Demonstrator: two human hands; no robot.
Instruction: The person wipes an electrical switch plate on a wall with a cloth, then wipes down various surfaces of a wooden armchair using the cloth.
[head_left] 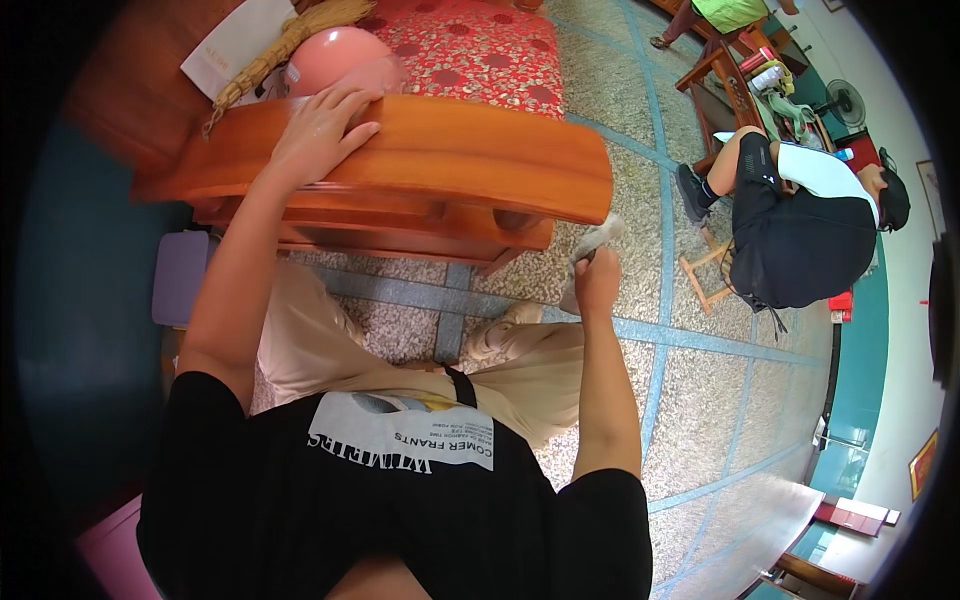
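- Left hand point(322, 138), upper left — fingers spread on wooden armrest point(470, 150); light, even pressure should steady the lean.
- Right hand point(598, 282), right of centre — closed round what seems a pale rag point(604, 232), near armrest's end; keep it bunched.

Light is bright and even over the terrazzo floor point(700, 390), whitening to glare well beyond the right hand's point(598, 282) fingers, toward the lower right. Beneath the left hand's point(322, 138) fingers, the varnished wooden armrest point(480, 155) has a soft sheen; just past them, the pink helmet point(335, 62) carries a small highlight. The teal wall point(85, 290) outward from those fingers is dim. Fisheye distortion bends the outer lines inside black, vignetted edges; the rag point(600, 232) at the right fingers looks soft.
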